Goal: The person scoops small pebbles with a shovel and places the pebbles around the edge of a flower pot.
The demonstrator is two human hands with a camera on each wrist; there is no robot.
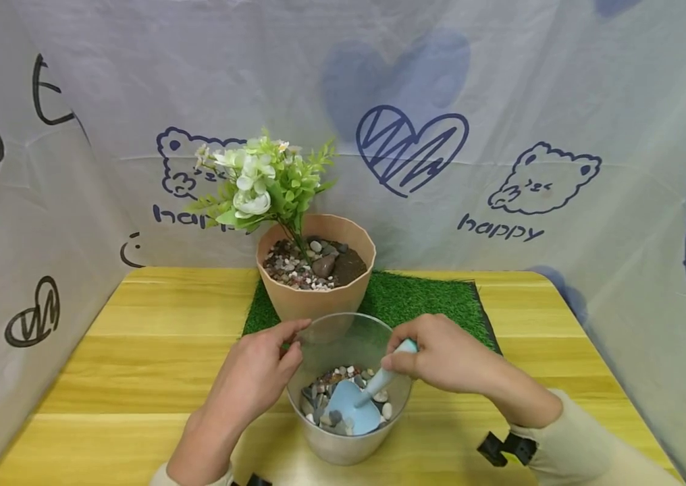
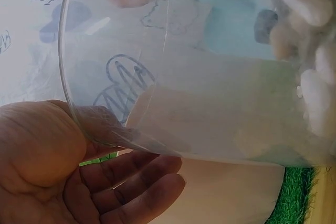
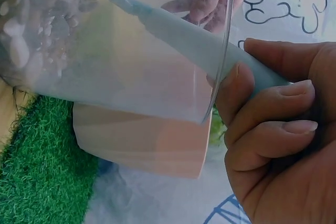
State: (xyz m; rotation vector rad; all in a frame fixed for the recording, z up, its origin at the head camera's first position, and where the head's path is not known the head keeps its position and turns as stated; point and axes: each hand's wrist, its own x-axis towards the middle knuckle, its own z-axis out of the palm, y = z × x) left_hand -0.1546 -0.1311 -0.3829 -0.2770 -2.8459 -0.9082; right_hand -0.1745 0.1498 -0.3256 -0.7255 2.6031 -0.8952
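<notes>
A clear plastic bucket stands at the front middle of the table, with grey, white and brown pebbles in its bottom. At its left rim my left hand holds the wall; in the left wrist view the fingers bend beside the rim. My right hand grips the handle of a light blue toy shovel over the right rim. The shovel slants down into the bucket, its blade among the pebbles with a few stones on it. Curled fingers wrap the handle in the right wrist view.
Behind the bucket, a peach flowerpot sits on a green turf mat. It contains dark soil, small stones and a plant with white flowers. A printed white cloth hangs behind and beside the wooden table.
</notes>
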